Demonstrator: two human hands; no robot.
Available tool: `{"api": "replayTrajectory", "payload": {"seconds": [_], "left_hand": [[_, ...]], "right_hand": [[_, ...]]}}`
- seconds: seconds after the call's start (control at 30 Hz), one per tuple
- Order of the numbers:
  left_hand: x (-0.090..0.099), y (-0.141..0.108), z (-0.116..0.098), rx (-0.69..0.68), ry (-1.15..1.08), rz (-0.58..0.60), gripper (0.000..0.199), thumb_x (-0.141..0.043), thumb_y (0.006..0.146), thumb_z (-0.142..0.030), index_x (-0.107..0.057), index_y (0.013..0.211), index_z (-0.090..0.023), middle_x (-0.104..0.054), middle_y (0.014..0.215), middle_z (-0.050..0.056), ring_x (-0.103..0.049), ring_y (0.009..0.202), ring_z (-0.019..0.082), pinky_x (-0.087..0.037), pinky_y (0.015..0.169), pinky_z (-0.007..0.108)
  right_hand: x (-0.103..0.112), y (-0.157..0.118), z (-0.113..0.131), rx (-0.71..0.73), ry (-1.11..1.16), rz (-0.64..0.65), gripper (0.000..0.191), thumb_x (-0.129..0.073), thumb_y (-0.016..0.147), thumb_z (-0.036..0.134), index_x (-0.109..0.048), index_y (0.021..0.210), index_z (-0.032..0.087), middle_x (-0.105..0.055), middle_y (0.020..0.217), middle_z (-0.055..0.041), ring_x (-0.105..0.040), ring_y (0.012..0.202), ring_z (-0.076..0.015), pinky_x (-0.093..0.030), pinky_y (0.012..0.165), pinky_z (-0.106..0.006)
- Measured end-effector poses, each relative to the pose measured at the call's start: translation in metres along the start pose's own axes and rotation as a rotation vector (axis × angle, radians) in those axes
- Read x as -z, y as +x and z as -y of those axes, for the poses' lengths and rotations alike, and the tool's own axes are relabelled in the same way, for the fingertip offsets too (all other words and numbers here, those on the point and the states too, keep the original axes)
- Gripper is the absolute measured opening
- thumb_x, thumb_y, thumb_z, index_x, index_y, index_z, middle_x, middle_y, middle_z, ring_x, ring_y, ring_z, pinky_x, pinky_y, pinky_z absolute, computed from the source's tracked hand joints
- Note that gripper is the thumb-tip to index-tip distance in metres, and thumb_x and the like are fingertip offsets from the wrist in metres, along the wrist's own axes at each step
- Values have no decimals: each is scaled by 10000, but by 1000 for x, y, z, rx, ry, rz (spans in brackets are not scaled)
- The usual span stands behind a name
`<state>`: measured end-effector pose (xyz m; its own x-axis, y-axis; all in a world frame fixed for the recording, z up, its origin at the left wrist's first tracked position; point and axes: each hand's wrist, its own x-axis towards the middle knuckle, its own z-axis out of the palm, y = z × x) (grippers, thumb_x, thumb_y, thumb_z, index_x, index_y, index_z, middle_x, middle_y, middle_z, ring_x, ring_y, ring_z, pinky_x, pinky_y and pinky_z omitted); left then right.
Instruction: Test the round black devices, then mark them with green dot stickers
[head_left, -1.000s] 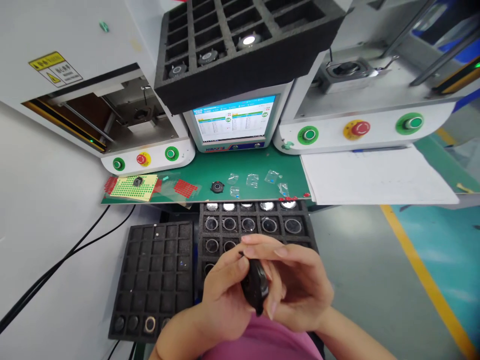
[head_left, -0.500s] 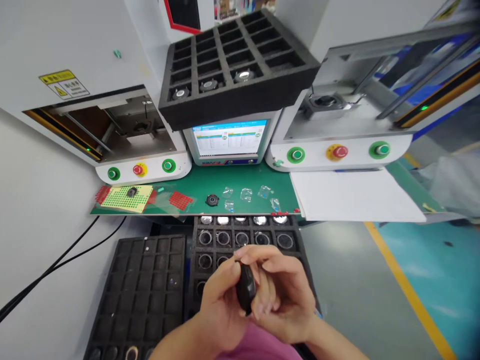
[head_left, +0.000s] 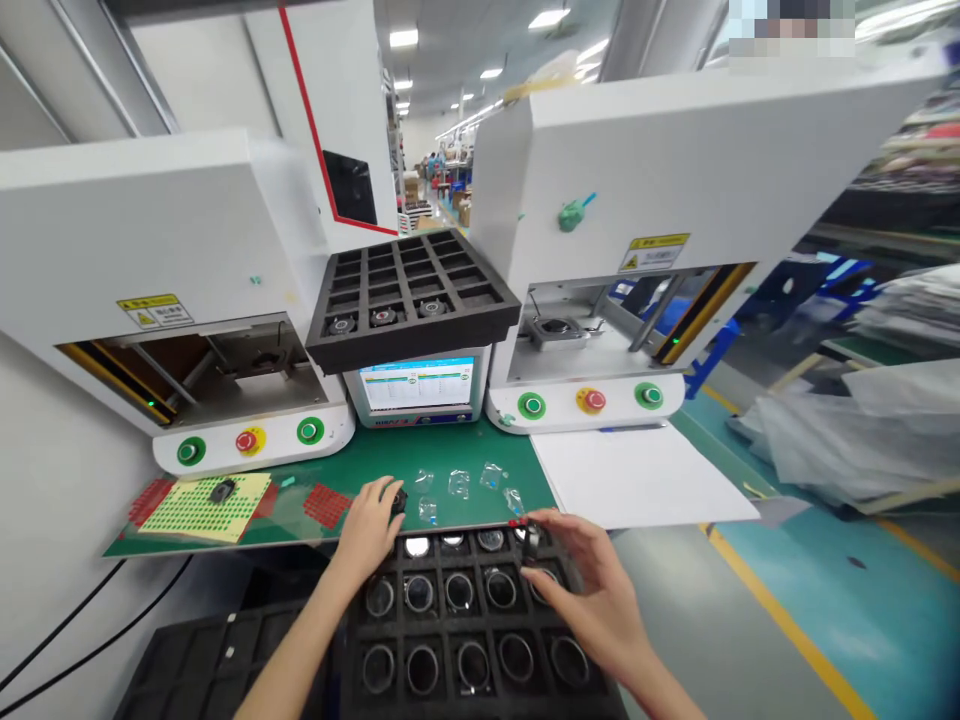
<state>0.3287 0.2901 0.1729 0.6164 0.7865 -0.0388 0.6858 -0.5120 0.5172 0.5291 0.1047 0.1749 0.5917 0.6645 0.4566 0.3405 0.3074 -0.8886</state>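
Observation:
On the green work mat's front part, my left hand (head_left: 369, 528) has its fingers and thumb around a round black watch case (head_left: 400, 499), partly hidden by the fingers. Over the back right corner of the foam tray (head_left: 442, 630), my right hand (head_left: 596, 575) pinches a dark watch case (head_left: 530, 543) between thumb and fingertips, seen edge-on. Round watch cases with glossy faces, such as this one (head_left: 459, 592), sit in the tray's compartments below my hands.
A second foam tray (head_left: 412, 345) with several watch parts rests tilted above the screen (head_left: 420, 388). White machines with green and red buttons (head_left: 246, 441) stand on both sides. Clear plastic bits (head_left: 459, 484), yellow sticker sheet (head_left: 202, 508) and white paper (head_left: 637, 475) lie on the mat (head_left: 495, 440).
My hands were together around one black watch case; they have parted. The left has reached forward to the watch case on the mat, the right forward and right. The view has tilted up.

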Motion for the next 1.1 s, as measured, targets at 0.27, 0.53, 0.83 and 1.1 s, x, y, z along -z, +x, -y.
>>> {"api": "replayTrajectory", "payload": {"seconds": [0.27,0.53,0.83,1.1], "left_hand": [[1,51,23,-40,234,219,272,-696,832,-237,-664,1082,-134,-702,1076,121,-651,1029,280,-478,953,519],[-16,78,46,-49,-139,3,296,-612,916,-219,-580,1194,-123,-663,1147,102,-684,958,202,-582,851,400],[-23,73,74,-58,-192,-143,245,-654,893,-280,-636,1085,-129,-655,1165,92,-630,1086,240,-517,951,481],[59,77,109,122,135,-297,197,-612,921,-328,-667,969,-145,-689,1048,67,-650,988,196,-524,915,423]], "right_hand": [[57,11,-52,34,-466,124,354,-624,875,349,-473,1170,223,-673,1119,-123,-683,1046,-244,-581,901,-437],[60,93,-115,-85,-592,446,353,-650,884,320,-547,1185,168,-648,1133,-87,-653,1018,-229,-537,918,-448],[33,137,-159,-151,-792,816,344,-612,919,362,-574,1195,159,-657,1096,-79,-651,967,-214,-527,880,-437],[88,182,-152,-31,-769,710,191,-607,782,379,-669,888,233,-737,944,-96,-697,828,-271,-552,776,-389]]}}
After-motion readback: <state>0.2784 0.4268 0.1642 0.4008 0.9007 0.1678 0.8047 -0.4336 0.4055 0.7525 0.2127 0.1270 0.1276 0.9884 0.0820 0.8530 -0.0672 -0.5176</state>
